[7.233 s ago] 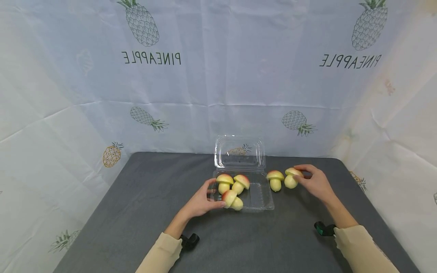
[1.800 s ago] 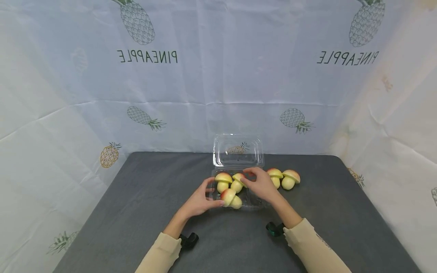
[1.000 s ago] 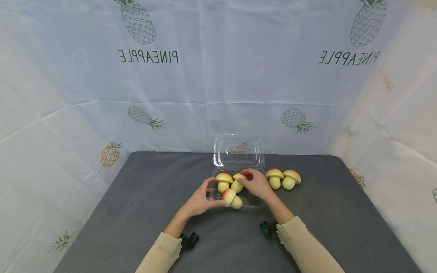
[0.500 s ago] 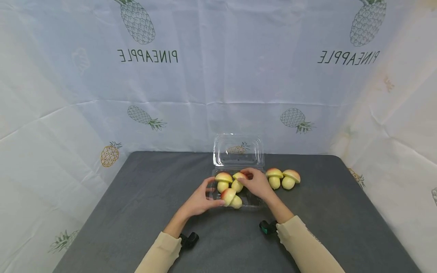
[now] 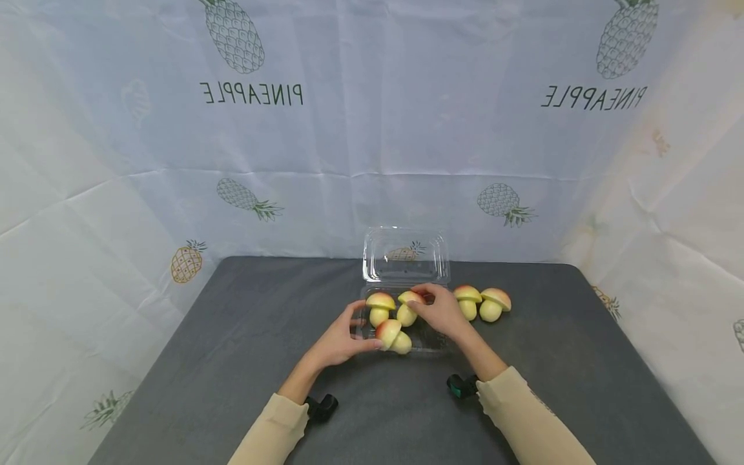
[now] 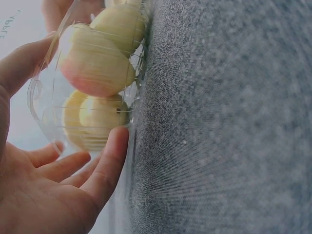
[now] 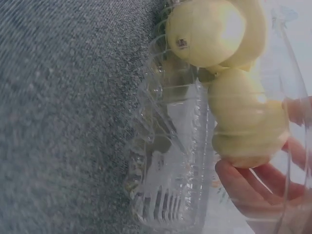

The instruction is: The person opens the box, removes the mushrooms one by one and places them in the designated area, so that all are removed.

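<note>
A clear plastic clamshell container [image 5: 433, 342] lies on the dark table, its lid [image 5: 405, 240] standing up at the back. Three toy mushrooms with red-yellow caps and pale stems lie in its left part: one at back left [image 5: 380, 311], one in front [image 5: 391, 334] on its side, and the third [image 5: 407, 315] beside them. My right hand [image 5: 446, 316] pinches that third mushroom by its cap, fingertips and thumb around it. My left hand [image 5: 336, 341] grips the container's left end, thumb at the near rim and fingers [image 6: 109, 165] along the outer wall.
Two more toy mushrooms, one nearer [image 5: 467, 303] and one farther right [image 5: 495, 305], stand on the table [image 5: 540, 336] right of the container. A white pineapple-print curtain [image 5: 401, 129] hangs behind the table and along both sides.
My right hand moved left from the rightmost mushroom outside to the one in the container. Just now that mushroom shifted slightly right and turned with my hand. My left hand stayed put.
</note>
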`<state>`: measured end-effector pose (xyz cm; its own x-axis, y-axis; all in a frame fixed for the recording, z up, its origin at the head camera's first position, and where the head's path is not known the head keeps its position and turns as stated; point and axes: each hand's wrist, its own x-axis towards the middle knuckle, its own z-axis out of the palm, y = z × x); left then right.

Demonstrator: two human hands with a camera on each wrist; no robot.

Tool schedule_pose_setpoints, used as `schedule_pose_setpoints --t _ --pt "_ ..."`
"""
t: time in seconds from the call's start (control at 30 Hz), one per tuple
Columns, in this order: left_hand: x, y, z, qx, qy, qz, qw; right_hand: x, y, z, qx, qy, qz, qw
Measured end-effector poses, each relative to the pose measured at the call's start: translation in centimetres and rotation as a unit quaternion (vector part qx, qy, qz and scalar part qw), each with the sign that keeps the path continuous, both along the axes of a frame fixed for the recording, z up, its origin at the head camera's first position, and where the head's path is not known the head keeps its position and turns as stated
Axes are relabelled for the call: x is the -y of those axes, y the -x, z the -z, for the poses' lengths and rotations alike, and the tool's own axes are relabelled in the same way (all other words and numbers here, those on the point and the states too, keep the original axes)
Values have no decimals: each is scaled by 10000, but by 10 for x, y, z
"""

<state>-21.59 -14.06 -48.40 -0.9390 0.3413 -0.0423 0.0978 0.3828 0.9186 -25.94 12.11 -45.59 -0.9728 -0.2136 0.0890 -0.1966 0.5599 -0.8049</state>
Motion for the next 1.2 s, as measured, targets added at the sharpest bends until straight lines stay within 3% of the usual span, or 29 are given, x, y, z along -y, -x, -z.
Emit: schedule_pose_setpoints --t 0.73,1.2 --pt "2 1 0 59 32 -43 10000 -15 -17 -22 -191 -43 -228 9995" --pt "1 1 0 23 106 8 9999 -30 -27 -35 196 417 -698 9965"
